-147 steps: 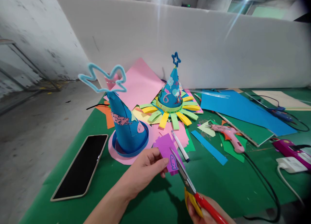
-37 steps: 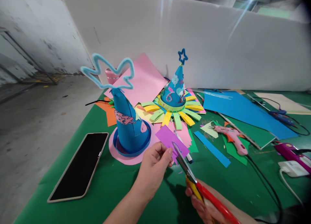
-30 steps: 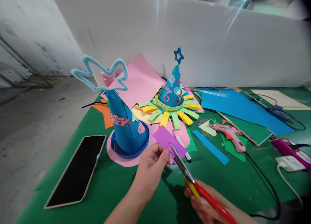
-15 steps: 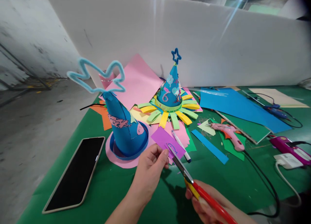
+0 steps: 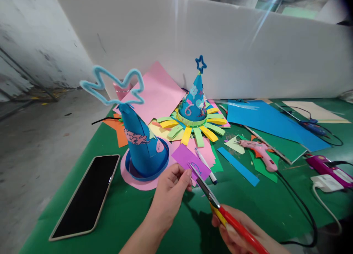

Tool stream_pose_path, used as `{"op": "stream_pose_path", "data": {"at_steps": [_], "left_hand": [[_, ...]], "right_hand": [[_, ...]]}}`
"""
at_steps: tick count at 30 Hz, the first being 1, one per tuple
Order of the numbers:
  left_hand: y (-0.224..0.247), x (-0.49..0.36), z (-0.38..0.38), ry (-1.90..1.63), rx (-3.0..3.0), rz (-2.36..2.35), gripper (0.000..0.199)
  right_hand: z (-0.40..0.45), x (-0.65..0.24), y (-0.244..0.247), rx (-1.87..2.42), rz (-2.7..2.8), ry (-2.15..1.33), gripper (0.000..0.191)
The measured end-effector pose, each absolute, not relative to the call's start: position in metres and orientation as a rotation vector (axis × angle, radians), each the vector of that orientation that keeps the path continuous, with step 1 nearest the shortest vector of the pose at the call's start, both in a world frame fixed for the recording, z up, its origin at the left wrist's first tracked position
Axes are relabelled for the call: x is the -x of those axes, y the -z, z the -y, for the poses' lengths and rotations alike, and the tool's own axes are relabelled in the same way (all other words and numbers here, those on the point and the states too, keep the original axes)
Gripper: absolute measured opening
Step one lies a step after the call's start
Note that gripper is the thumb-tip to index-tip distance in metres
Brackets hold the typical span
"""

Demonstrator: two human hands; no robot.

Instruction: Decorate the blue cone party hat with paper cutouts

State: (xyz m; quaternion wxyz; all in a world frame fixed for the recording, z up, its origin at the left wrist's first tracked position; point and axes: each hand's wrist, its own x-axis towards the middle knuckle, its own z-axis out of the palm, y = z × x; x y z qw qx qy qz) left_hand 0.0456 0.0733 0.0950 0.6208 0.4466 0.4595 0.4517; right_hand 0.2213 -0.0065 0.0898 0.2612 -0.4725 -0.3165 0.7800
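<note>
Trimming along the blue drawn outline (image 5: 196, 168) on the purple paper (image 5: 182, 156) looks to be the step in hand. The paper is held above the green worktop (image 5: 138, 217), just to the right of the bent blue hat (image 5: 139, 151). The left hand (image 5: 172, 191), in front and to the right of that hat, has its fingers closed in a pinch on the paper's near edge. The right hand (image 5: 245, 217), farther right of the hat, has its fingers curled round the handles of the scissors (image 5: 211, 197), whose blades look only slightly parted over the paper; how deep the cut runs I cannot tell.

To do it well, I would take short snips from deep between the blades, leave a thin margin round the line, and swing the paper into the cut rather than twist the right wrist. The pinch sits near the blades, so the left fingertips should shift well clear as the cut nears them. The marker (image 5: 202, 157), to the hat's right and partly behind the paper, would be better nudged aside, so the blades have free room
</note>
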Motion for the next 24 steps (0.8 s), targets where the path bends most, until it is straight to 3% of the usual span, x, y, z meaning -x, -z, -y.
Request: {"op": "stream_pose_path", "data": {"at_steps": [6,24], "left_hand": [[-0.093,-0.046,-0.074,-1.025,-0.991,-1.032,0.023],[-0.094,-0.045,-0.072,-1.015,-0.839,-0.971,0.021]], "right_hand": [[0.007,-0.222,-0.082,1.194,0.960,-2.092,0.047],[0.005,-0.224,-0.054,1.117,1.104,-2.079,0.057]]}}
